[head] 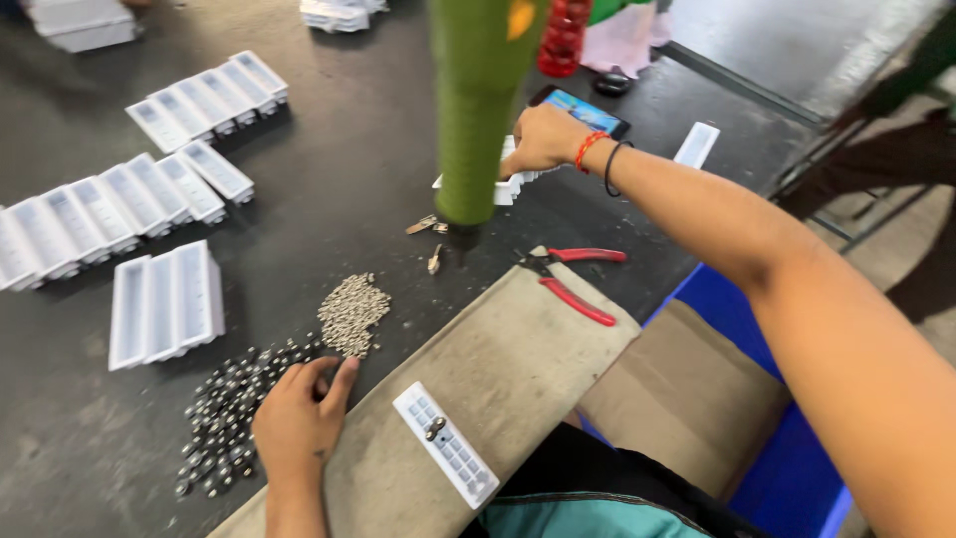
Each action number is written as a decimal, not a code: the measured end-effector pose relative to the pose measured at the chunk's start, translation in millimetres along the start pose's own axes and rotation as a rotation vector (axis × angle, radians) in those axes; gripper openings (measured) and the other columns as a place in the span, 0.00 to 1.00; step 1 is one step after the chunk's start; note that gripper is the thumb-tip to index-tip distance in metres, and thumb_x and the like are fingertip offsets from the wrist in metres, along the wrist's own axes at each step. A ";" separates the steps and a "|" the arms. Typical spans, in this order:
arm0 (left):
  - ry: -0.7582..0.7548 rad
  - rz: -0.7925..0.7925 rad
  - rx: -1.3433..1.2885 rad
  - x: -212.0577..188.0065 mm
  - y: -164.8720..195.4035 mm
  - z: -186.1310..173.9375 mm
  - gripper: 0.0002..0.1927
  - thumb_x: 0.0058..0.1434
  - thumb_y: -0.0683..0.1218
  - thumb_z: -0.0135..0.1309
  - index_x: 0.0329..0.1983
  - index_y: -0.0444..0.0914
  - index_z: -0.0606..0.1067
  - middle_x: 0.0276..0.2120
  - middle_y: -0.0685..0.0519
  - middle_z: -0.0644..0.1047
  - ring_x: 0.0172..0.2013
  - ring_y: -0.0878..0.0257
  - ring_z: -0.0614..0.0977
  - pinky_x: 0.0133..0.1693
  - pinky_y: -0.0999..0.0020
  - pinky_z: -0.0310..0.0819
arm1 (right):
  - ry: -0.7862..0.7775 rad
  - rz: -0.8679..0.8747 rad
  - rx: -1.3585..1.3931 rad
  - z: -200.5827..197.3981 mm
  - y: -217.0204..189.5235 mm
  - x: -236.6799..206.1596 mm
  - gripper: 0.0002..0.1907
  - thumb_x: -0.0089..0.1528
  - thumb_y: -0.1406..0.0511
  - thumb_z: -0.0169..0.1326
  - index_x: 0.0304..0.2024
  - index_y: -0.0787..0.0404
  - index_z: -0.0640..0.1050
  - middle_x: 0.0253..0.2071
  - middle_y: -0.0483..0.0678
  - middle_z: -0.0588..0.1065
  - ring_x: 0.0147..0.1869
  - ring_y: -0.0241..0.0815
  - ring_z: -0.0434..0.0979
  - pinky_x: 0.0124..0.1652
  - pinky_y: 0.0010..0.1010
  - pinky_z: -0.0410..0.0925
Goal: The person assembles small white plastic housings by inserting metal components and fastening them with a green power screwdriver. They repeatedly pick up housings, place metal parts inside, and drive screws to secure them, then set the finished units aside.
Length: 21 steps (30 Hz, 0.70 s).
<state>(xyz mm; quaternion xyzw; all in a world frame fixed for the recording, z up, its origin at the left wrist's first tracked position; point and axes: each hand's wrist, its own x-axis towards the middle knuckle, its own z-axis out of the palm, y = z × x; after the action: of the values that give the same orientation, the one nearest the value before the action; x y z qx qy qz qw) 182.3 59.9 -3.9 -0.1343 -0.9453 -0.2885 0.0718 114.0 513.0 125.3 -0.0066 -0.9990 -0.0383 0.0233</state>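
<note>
My left hand (pixel 299 413) rests on the dark table with its fingers curled into a scatter of small dark screws (pixel 221 413), pinching at them. Beside it lies a pile of small silver metal pieces (pixel 352 312). My right hand (pixel 543 137) reaches far across the table and grips a white plastic casing (pixel 510 185) that is partly hidden behind a green hanging tool (pixel 476 110). A white casing with a grid of slots (pixel 445 443) lies on the tan cloth pad (pixel 498 369) in front of me, with a small metal part on it.
Rows of white plastic casings (pixel 119 204) lie at the left and back left (pixel 209 98). Red-handled pliers (pixel 573 279) lie on the pad's far end. A phone (pixel 588 110), a red bottle (pixel 563 35) and another casing (pixel 696 143) are at the back. A blue bin with cardboard (pixel 687 399) stands at the right.
</note>
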 end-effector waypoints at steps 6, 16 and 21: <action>0.012 0.008 0.005 -2.1 -7.7 5.0 0.20 0.60 0.64 0.58 0.41 0.45 0.84 0.24 0.57 0.75 0.26 0.59 0.78 0.30 0.63 0.71 | -0.050 0.218 0.060 -25.4 46.2 -31.1 0.39 0.48 0.38 0.61 0.38 0.67 0.85 0.36 0.64 0.81 0.42 0.60 0.81 0.45 0.44 0.73; 0.002 -0.001 0.017 -3.2 -7.1 4.4 0.17 0.61 0.61 0.58 0.40 0.46 0.84 0.24 0.56 0.74 0.26 0.59 0.78 0.30 0.64 0.70 | -0.057 0.567 -0.014 -74.2 166.4 -80.1 0.44 0.54 0.34 0.57 0.45 0.69 0.86 0.43 0.65 0.82 0.48 0.63 0.83 0.49 0.49 0.73; -0.006 -0.029 0.007 -3.2 -7.8 6.7 0.16 0.62 0.60 0.58 0.40 0.45 0.84 0.23 0.56 0.75 0.24 0.61 0.77 0.29 0.65 0.69 | 0.064 0.648 -0.031 -58.1 226.2 -94.3 0.49 0.56 0.32 0.60 0.49 0.74 0.82 0.49 0.71 0.78 0.51 0.68 0.79 0.50 0.49 0.71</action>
<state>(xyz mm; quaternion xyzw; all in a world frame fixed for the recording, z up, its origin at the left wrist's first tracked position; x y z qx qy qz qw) 182.6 56.8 -14.1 -0.1214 -0.9483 -0.2858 0.0653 214.3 733.0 196.0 -0.3232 -0.9430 -0.0443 0.0655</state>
